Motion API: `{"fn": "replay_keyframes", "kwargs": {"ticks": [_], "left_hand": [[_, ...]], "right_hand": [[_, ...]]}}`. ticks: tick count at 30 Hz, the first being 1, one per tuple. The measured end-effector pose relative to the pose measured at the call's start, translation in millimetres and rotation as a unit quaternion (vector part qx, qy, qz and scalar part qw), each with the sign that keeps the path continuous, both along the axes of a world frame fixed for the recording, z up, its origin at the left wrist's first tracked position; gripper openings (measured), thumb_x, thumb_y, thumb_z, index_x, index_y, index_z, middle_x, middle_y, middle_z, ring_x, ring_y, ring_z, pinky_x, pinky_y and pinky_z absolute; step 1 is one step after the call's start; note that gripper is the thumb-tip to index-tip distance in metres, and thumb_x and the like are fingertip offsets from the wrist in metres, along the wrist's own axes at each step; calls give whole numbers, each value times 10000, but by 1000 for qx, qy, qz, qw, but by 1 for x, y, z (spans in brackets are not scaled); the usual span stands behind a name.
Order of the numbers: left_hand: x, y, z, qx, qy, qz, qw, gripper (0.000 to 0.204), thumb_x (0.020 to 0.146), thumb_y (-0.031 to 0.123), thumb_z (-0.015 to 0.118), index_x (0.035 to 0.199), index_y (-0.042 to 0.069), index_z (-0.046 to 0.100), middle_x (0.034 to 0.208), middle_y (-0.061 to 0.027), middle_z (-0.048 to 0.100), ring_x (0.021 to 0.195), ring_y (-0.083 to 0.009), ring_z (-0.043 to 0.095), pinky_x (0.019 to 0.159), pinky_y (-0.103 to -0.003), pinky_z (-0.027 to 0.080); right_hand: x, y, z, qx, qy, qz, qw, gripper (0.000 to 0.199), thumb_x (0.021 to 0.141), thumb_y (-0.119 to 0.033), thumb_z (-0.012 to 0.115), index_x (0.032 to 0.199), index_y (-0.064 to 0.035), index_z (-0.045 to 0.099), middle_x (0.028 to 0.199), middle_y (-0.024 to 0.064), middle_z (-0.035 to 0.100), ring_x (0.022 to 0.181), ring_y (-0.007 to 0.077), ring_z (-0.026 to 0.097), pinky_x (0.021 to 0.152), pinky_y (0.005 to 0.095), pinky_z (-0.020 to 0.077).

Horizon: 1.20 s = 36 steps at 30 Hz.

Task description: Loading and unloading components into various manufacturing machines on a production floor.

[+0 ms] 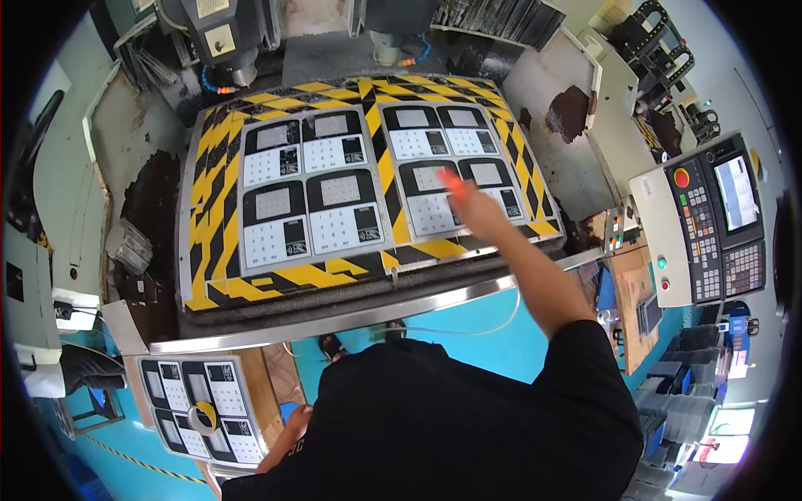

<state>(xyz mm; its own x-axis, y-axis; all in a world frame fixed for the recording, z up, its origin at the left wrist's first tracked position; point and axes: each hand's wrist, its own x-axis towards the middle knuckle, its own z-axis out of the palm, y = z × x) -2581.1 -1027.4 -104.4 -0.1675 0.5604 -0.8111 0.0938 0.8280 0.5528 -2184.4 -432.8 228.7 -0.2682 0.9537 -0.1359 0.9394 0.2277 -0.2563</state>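
My right hand [474, 210] is closed around a small orange-red object [451, 180], smeared by motion, whose kind I cannot make out. It is over the right-hand sheet of black-and-white keypad panels [428, 213], at its near side. To the left lies another sheet of such panels [274, 238]. Both sit on a machine bed edged with yellow-and-black striped tape [334, 269]. Low at the left, my left hand [299, 420] hangs beside my body, near a stacked panel sheet [227, 380]; its fingers are mostly hidden.
Two machine spindles [242, 73] [386, 52] hang at the bed's far side. A metal rail [334, 324] runs along the near edge. At the right stands a control panel [702, 225] with a screen and red button. A tape roll [202, 417] rests on the stacked sheet.
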Motion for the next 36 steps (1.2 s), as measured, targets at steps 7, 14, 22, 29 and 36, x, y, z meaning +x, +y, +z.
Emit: {"fn": "replay_keyframes", "kwargs": {"ticks": [7,14,22,29,36], "left_hand": [[-4,23,1,36,-20,-8,999,275,913,178,554,1093,-1,660,1004,-139,696,952,-244,659,851,-366,511],[13,113,141,53,32,-77,995,311,940,234,582,1139,4,643,1020,-126,694,966,-221,655,837,-346,513],[3,110,54,16,24,-205,978,294,937,219,587,1136,12,650,1018,-124,696,973,-215,653,832,-339,513],[-44,132,4,-16,35,-306,951,278,934,204,592,1132,21,657,1015,-121,698,980,-208,650,827,-333,513],[-12,177,16,44,-46,-210,976,173,884,124,596,982,18,692,948,-116,706,933,-229,644,825,-366,491]], "right_hand": [[-61,76,-26,70,72,-60,993,388,927,-372,569,1069,-19,495,902,242,680,875,430,665,737,537,517],[55,109,-16,55,7,-226,973,436,932,-387,540,1139,-6,492,1054,260,671,1015,441,646,878,522,500],[162,-74,29,16,-67,-240,968,435,929,-423,553,1133,-45,487,957,233,687,898,447,659,784,521,507],[111,-217,106,-86,-85,-119,986,511,901,-495,606,1199,-86,531,878,246,676,834,435,665,730,543,503],[160,-202,118,7,-74,-216,974,438,905,-410,625,1203,-98,547,907,238,681,848,420,662,711,511,506]]}}
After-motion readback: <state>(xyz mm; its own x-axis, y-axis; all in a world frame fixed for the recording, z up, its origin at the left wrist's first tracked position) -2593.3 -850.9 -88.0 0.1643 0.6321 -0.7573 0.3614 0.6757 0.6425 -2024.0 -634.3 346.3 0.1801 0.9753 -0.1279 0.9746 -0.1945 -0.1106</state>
